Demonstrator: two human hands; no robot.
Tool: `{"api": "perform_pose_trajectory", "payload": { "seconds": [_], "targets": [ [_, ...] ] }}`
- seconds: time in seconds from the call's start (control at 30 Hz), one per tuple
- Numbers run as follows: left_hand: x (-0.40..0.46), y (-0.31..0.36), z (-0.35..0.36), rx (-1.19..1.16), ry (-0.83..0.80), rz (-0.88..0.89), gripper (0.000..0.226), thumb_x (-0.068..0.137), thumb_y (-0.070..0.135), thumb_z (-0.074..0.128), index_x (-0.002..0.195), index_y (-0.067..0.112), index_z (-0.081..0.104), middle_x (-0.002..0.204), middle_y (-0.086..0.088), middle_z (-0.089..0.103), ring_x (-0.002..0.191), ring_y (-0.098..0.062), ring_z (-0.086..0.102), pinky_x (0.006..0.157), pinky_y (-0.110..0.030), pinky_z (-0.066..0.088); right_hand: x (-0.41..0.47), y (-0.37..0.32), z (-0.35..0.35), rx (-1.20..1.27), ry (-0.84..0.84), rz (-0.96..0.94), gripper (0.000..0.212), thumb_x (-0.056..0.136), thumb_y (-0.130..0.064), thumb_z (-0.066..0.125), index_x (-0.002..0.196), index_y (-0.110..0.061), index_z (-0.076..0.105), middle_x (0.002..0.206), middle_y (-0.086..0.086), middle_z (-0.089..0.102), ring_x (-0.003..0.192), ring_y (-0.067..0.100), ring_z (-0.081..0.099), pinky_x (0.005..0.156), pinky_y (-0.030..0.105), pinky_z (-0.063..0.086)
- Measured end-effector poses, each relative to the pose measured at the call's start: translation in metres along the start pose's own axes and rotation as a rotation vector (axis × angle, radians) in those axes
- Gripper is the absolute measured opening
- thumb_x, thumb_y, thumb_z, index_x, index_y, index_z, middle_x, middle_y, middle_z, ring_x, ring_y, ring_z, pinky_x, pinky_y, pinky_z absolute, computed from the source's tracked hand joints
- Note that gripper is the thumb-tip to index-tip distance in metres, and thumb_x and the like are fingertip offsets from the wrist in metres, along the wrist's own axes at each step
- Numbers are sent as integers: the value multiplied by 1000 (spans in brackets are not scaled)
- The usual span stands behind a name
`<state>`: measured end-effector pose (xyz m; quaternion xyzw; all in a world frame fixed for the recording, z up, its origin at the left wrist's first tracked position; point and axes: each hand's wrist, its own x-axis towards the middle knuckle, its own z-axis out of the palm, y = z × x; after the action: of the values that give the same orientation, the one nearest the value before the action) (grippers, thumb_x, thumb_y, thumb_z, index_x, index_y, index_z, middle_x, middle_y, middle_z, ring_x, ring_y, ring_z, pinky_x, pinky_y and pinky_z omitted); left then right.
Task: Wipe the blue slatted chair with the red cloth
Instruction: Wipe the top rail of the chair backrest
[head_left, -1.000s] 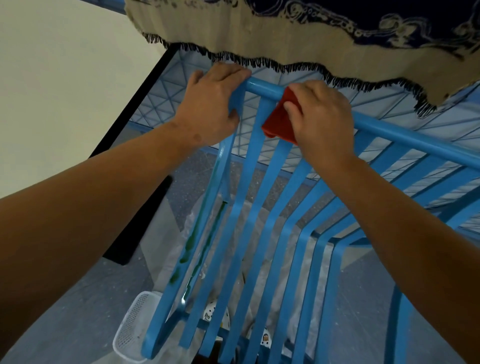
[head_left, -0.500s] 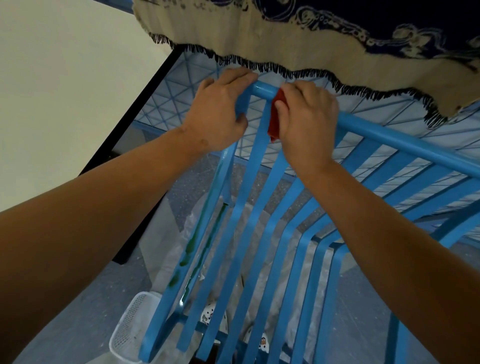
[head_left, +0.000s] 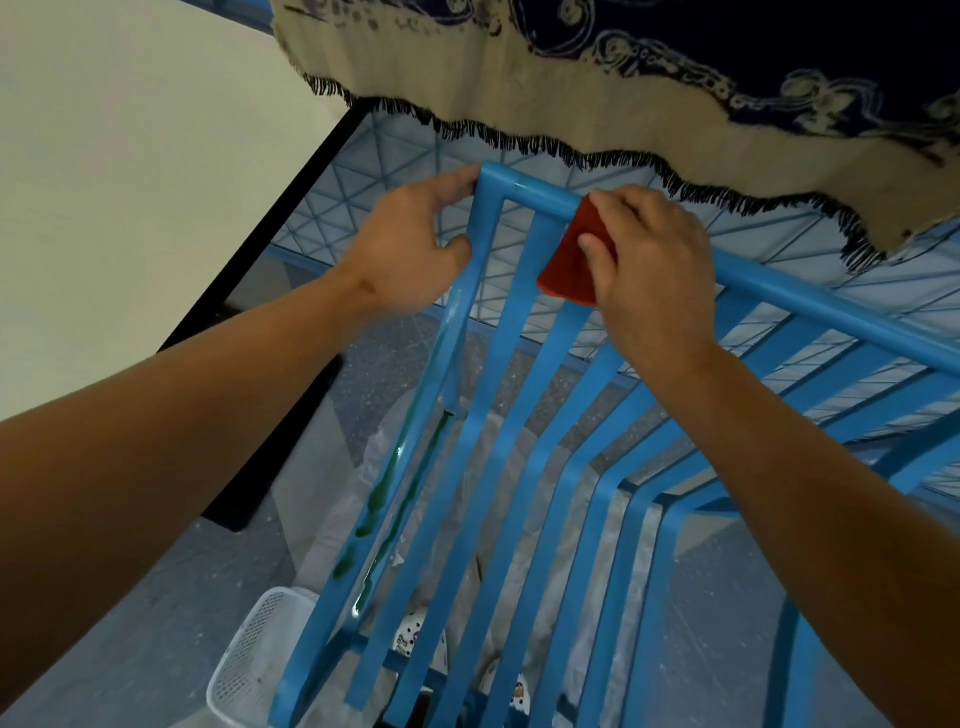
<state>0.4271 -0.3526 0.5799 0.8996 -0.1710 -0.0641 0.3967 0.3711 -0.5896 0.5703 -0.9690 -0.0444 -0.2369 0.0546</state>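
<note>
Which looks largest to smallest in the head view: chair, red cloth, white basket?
1. chair, fills most of the view
2. white basket, partly hidden behind the chair
3. red cloth, partly covered by the right hand

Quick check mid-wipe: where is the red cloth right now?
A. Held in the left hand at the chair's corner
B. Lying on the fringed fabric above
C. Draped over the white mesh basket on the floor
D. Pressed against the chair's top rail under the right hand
D: the right hand holds the red cloth against the top rail of the blue slatted chair, while the left hand grips the chair's corner with no cloth in it.
</note>
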Motion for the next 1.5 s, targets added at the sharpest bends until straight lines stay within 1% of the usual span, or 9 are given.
{"api": "perform_pose_trajectory", "payload": {
  "seconds": [0.4, 0.53, 0.63, 0.73, 0.83, 1.03, 1.2, 1.3, 1.5],
  "targets": [
    [8, -6, -14, -120, -141, -40, 87, 78, -16, 49, 155, 25, 41, 151, 15, 48, 139, 9, 37, 91, 12, 22, 60, -72, 18, 76, -98, 3, 31, 107, -33, 48, 124, -14, 65, 121, 9, 66, 110, 31, 61, 89, 41, 45],
    [8, -5, -19, -169, -187, -72, 88, 80, -17, 49, 158, 19, 32, 147, 17, 50, 130, 12, 46, 99, -2, 32, 70, -71, 14, 110, -211, -31, 34, 109, -36, 43, 127, -14, 62, 125, 9, 62, 116, 29, 58, 89, 39, 44],
    [5, -6, -19, -242, -194, -168, 88, 86, -15, 49, 162, 17, 16, 145, 21, 52, 101, 8, 59, 86, -20, 42, 68, -61, 4, 130, -278, -34, 37, 109, -36, 44, 137, -15, 57, 130, 11, 59, 120, 30, 56, 92, 39, 44],
    [3, -7, -20, -222, -185, -177, 82, 88, -14, 51, 160, 13, 22, 145, 15, 56, 121, 13, 49, 109, -21, 36, 56, -46, -7, 114, -310, -22, 37, 108, -35, 45, 140, -18, 54, 132, 10, 57, 120, 30, 56, 92, 39, 43],
    [-2, -7, -20, -198, -181, -163, 81, 89, -11, 52, 160, 16, 24, 146, 15, 55, 113, 18, 53, 106, -13, 35, 43, -31, -16, 74, -317, 7, 37, 109, -36, 44, 140, -17, 53, 131, 12, 57, 119, 31, 56, 91, 40, 42],
    [-3, -15, -17, -210, -163, -157, 82, 88, -12, 52, 160, 15, 24, 145, 14, 56, 141, 1, 40, 121, -34, 31, 65, -48, -4, 119, -340, 58, 40, 108, -40, 46, 134, -13, 60, 129, 12, 60, 118, 31, 57, 86, 34, 36],
    [0, -14, -15, -238, -150, -181, 81, 88, -14, 51, 160, 12, 23, 140, 15, 59, 130, 9, 47, 113, -22, 36, 85, -65, 6, 214, -372, -14, 37, 106, -38, 48, 135, -17, 61, 131, 9, 60, 119, 27, 57, 90, 33, 38],
    [2, -15, -16, -272, -148, -197, 83, 89, -15, 50, 161, 8, 16, 136, 16, 59, 114, 19, 52, 84, 2, 40, 90, -72, 8, 211, -378, -72, 33, 105, -37, 50, 130, -19, 63, 130, 8, 60, 119, 28, 57, 92, 35, 41],
    [-1, -18, -13, -303, -142, -219, 87, 89, -14, 53, 161, 6, 10, 144, 7, 59, 141, -6, 43, 78, 2, 41, 80, -56, -1, 223, -410, -89, 40, 104, -36, 54, 140, -19, 56, 134, 9, 58, 123, 30, 55, 97, 39, 43]
  ]
}}
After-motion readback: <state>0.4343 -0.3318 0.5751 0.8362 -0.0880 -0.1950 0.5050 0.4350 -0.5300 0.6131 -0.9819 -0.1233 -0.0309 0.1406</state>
